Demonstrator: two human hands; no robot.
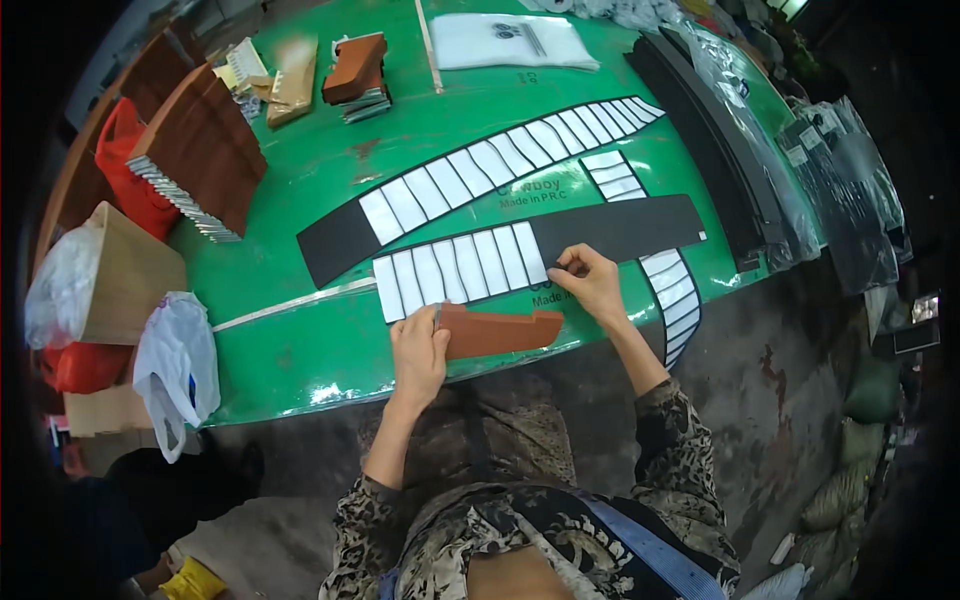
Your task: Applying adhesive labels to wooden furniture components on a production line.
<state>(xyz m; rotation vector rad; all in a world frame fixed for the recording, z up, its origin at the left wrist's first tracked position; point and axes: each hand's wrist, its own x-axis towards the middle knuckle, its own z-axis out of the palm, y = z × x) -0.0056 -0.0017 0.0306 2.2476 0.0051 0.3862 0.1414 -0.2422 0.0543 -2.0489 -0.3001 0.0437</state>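
Note:
A long black strip [620, 235] lies across the near part of the green table, its left half covered by a row of white rectangles. My left hand [418, 350] is closed on the left end of a flat brown piece [500, 333] with a notched upper edge, just in front of the strip. Thumb and forefinger of my right hand [592, 287] are pinched together at the strip's surface, by the last white rectangle. Whatever is between these fingertips is too small to make out. Behind lies another black strip [480, 170] with white rectangles, and a third strip [668, 285] passes under the near one.
On the green table [300, 370], stacked brown panels [205, 150] stand at the left, beside a cardboard box [140, 275] and a white plastic bag [178, 360]. Smaller brown pieces [355, 68] and clear plastic sleeves [510, 42] lie farther back. Long black strips [710, 150] are piled at the right.

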